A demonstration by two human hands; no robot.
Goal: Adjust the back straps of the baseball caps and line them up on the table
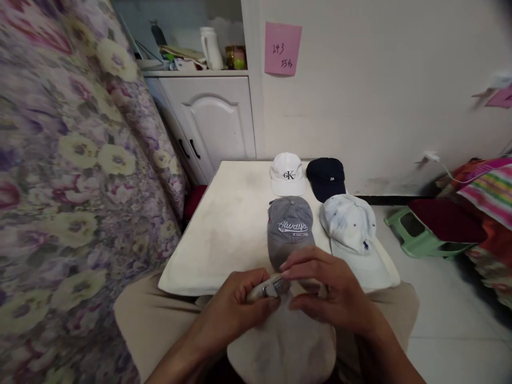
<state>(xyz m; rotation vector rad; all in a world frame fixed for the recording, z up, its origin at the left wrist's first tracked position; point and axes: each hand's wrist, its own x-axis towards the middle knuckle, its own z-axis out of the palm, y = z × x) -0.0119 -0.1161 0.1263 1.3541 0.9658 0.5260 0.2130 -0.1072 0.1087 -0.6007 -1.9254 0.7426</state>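
Note:
A beige cap (284, 346) lies over my lap, its back strap with a metal buckle (272, 288) turned up between my hands. My left hand (240, 301) is closed, pinching the strap beside the buckle between thumb and fingers. Curled over the other side of the strap, my right hand (330, 285) has its fingertips at the buckle and its thumb lower down; it is slightly blurred. Just beyond them on the table lies a grey cap (290, 226) with white lettering. To its right rests a pale washed-blue cap (350, 224).
A low table (224, 229) with a cream cover stands before my knees. At its back sit a white cap (287, 173) and a navy cap (326, 178). A floral curtain (80, 186) hangs at left. A green stool (412, 232) stands at right.

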